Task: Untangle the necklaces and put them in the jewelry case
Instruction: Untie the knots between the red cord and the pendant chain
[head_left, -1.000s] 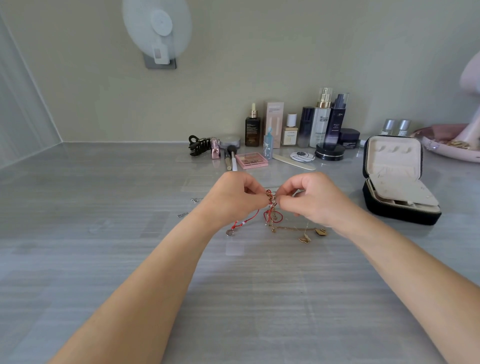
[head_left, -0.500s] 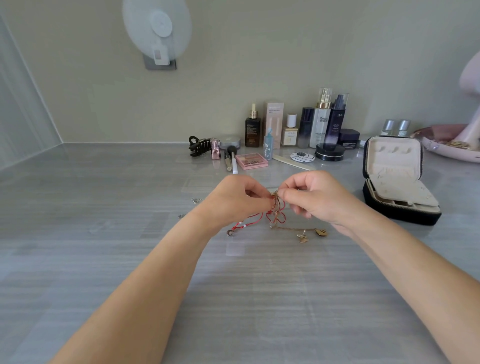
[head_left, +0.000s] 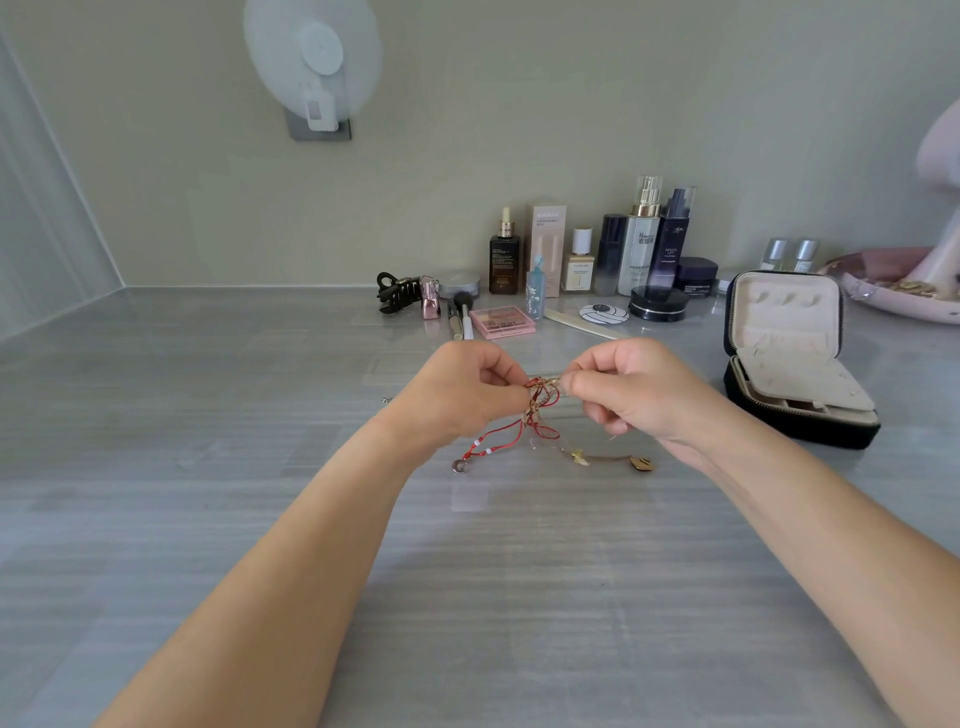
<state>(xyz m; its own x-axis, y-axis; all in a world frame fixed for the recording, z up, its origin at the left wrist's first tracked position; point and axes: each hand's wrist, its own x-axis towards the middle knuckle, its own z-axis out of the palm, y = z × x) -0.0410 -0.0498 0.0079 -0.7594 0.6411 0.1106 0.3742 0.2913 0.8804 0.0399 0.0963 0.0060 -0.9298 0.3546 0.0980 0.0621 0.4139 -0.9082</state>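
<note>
Pinching tangled necklaces (head_left: 543, 397), left hand (head_left: 467, 397) meets right hand (head_left: 641, 395) before L'Oréal bottle (head_left: 671, 244).

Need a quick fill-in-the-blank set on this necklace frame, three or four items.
1. The left hand and right hand both pinch the tangled necklaces, whose cord is ____.
2. The jewelry case stands with its lid ____.
3. The case sits on the person's ____ side.
4. The hair claw is coloured ____.
Missing words: red; open; right; black.
</note>
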